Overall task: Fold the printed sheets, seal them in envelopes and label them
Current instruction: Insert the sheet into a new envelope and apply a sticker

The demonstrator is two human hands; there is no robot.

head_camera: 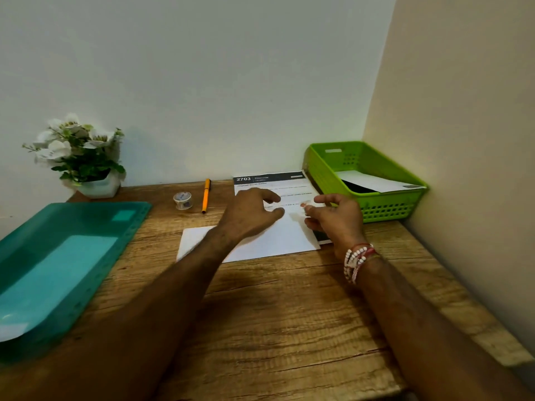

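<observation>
Starting the fold, we judge; our left hand (249,214) spreads loose over the twelve-o'clock printed sheet (272,182), right hand (333,219) pinches a pale scrap (304,204); next, lift the sheet's edge.

The light is soft, even and rather dim, giving the back wall (202,68) a grey-green cast and the side wall (463,111) a warmer cream, and a broad, soft-edged shadow lies on the wooden table (289,328) just right of the left forearm (173,285). Motion blur smears the left hand (249,212) and the right hand (335,218), and the small print on the sheet (278,186) is too soft to read apart from its heading number. A pale sheen sits on the teal folder (58,270), and the wide lens bows the table edge toward the lower right corner.
</observation>
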